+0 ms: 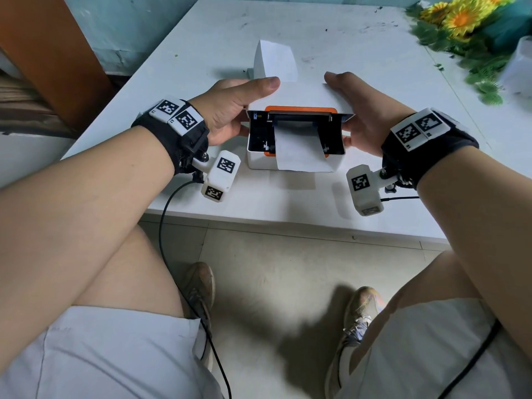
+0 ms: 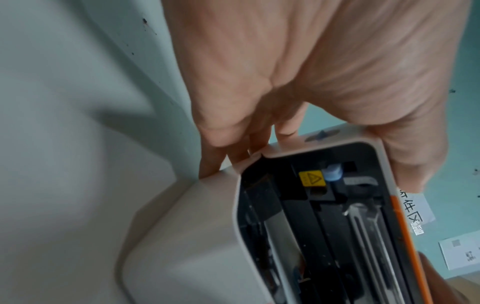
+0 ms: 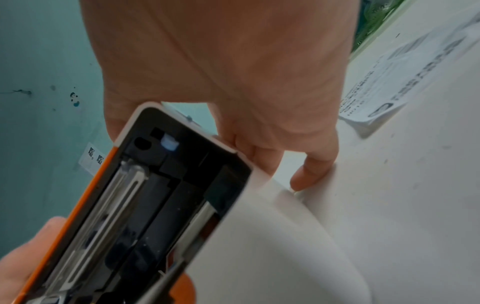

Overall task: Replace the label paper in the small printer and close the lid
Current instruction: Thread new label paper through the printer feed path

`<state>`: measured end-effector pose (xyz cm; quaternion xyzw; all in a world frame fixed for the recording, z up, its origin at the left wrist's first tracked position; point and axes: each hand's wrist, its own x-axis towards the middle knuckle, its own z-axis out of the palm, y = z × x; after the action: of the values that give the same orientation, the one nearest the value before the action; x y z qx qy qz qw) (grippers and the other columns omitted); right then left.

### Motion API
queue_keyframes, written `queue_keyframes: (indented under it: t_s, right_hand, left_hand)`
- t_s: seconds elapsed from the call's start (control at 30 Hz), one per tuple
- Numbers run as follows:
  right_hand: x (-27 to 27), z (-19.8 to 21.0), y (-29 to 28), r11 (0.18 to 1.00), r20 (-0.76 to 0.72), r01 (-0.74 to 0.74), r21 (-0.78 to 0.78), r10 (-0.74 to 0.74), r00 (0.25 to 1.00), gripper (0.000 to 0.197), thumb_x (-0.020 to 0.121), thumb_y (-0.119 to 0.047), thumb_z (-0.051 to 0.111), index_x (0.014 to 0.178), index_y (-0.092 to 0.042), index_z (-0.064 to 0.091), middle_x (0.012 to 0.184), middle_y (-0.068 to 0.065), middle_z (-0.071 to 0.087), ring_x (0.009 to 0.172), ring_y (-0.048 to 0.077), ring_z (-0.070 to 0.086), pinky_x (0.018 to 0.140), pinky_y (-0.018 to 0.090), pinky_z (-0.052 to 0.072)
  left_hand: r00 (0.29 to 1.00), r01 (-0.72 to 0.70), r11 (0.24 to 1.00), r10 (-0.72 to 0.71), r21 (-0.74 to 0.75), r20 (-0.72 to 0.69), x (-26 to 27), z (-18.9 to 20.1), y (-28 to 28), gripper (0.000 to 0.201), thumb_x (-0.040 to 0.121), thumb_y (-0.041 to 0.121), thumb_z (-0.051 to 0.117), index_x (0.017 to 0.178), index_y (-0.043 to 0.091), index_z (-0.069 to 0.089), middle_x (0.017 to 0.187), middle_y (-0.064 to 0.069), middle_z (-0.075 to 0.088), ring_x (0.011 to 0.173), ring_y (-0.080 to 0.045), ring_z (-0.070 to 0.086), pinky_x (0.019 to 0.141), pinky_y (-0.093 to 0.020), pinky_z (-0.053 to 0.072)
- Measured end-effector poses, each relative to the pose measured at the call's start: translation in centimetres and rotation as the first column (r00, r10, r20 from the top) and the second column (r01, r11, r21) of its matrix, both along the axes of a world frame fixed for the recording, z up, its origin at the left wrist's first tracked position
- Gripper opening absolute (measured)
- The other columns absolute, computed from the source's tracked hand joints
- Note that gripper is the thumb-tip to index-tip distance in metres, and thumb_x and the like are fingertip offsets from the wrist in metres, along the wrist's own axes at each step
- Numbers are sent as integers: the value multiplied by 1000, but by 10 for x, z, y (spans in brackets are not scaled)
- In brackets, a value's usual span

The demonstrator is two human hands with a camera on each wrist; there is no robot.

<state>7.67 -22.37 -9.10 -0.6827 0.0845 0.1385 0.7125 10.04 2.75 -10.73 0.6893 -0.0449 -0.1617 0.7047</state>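
A small white printer [image 1: 259,161] with orange trim stands near the table's front edge. Its lid [image 1: 299,95] is tilted part way down, showing the black inside [image 2: 337,216] and the metal bar [image 3: 124,185]. A strip of white label paper [image 1: 299,154] runs out over the front. My left hand [image 1: 247,108] grips the lid's left end, thumb on top. My right hand [image 1: 357,110] grips the right end the same way, and its fingers [image 3: 311,170] reach down beside the body. A folded white paper stack [image 1: 276,60] stands behind the printer.
Artificial sunflowers [image 1: 466,21] and a white container [image 1: 518,67] sit at the table's back right. A printed leaflet [image 3: 405,82] lies on the table right of the printer. The table's front edge [image 1: 288,217] is close to my knees. A brown panel [image 1: 51,53] stands at the left.
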Motion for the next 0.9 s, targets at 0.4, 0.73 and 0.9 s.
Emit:
queue_keyframes:
  t_s: [0.4, 0.73, 0.9]
  right_hand:
    - [2, -9, -9, 996, 35, -80, -27, 81, 996, 15, 91, -46, 72, 99, -33, 76, 99, -16, 79, 109, 16, 68, 124, 50, 37]
    - [2, -16, -16, 981, 129, -177, -85, 187, 974, 33, 93, -39, 73, 124, -26, 72, 138, 6, 74, 140, 32, 60, 124, 59, 35]
    - [3, -19, -18, 981, 155, -179, -72, 189, 970, 49, 67, -47, 85, 112, -31, 77, 112, -8, 77, 117, 20, 70, 108, 46, 47]
  left_hand:
    - [1000, 9, 1000, -8, -28, 21, -2, -2, 0, 48, 69, 35, 91, 107, 13, 73, 122, -15, 69, 110, -29, 67, 105, -60, 51]
    - [994, 110, 994, -109, -12, 20, 0, -2, 7, 40, 67, 29, 90, 97, 20, 66, 94, -1, 68, 86, -18, 65, 68, -33, 60]
    - [990, 138, 990, -138, -3, 23, 0, -2, 9, 37, 67, 26, 90, 95, 22, 66, 92, 1, 68, 87, -15, 66, 71, -35, 62]
